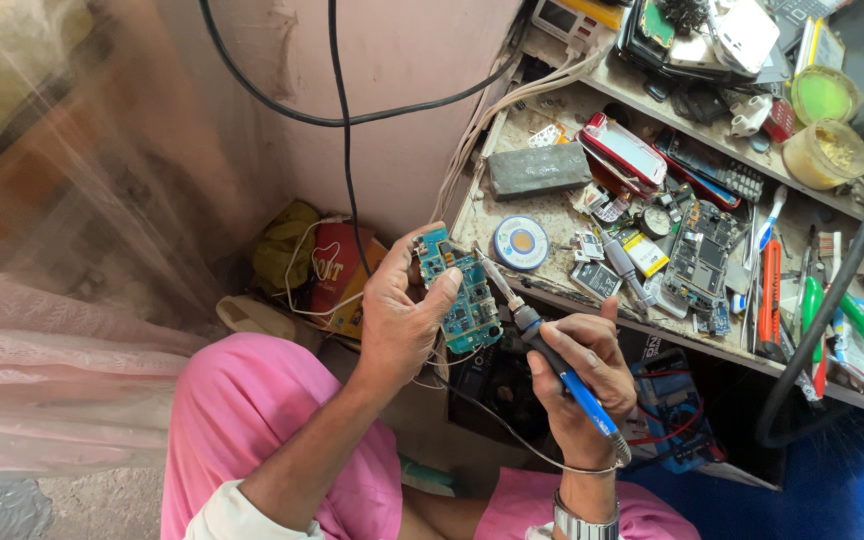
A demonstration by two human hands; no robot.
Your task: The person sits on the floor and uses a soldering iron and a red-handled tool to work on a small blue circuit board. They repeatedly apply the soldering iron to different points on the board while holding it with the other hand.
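Note:
My left hand (400, 312) grips a blue-green circuit board (462, 295), thumb pressed on its face, holding it upright over my lap. My right hand (580, 372) holds a soldering iron (552, 360) with a blue and black handle like a pen. Its metal tip points up and left, close to the board's right edge; whether it touches, I cannot tell. A thin black cord runs from the iron's handle down under my wrists.
A cluttered workbench (512, 245) lies ahead with a solder reel (521, 243), a grey block (539, 168), another circuit board (700, 255), phone parts, screwdrivers (770, 298) and yellow tubs (826, 152). A black hose (832, 290) arcs at right. Black cables (344, 120) hang by the wall.

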